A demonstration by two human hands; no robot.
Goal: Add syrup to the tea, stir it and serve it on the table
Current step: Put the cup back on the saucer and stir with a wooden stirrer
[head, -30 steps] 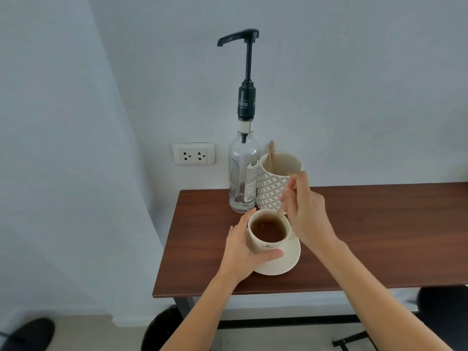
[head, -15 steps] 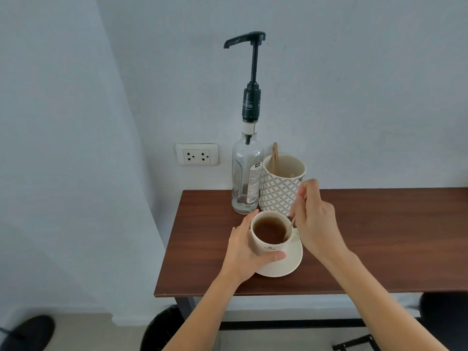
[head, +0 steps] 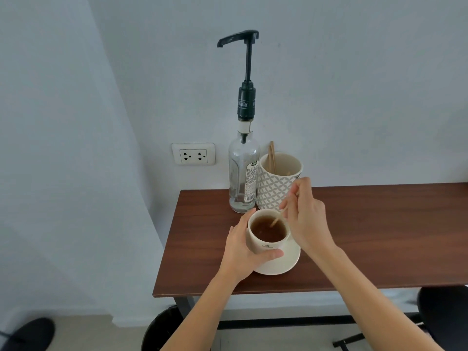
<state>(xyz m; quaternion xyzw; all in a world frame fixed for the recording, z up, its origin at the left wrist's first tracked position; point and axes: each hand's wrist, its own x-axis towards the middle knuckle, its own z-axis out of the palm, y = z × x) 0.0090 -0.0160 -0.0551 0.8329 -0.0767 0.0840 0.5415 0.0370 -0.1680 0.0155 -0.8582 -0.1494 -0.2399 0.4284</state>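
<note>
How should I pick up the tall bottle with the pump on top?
Grip the syrup bottle around its wide glass body, coming from its left side, which is free. The patterned cup crowds its right, and the thin pump stem looks too slim to lift by.

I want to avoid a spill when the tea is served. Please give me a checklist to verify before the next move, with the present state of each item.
1. Left hand steadies the tea cup: ok, fingers wrap its side.
2. Cup sits on the saucer: ok, upright.
3. Stir stick in the tea, pinched by the right hand: ok.
4. Stick taken out before serving: not ok, its tip is in the tea.
5. Syrup mixed in: cannot tell.
6. Syrup pump bottle and patterned stick holder clear of the cup: ok, but close behind it.
</note>
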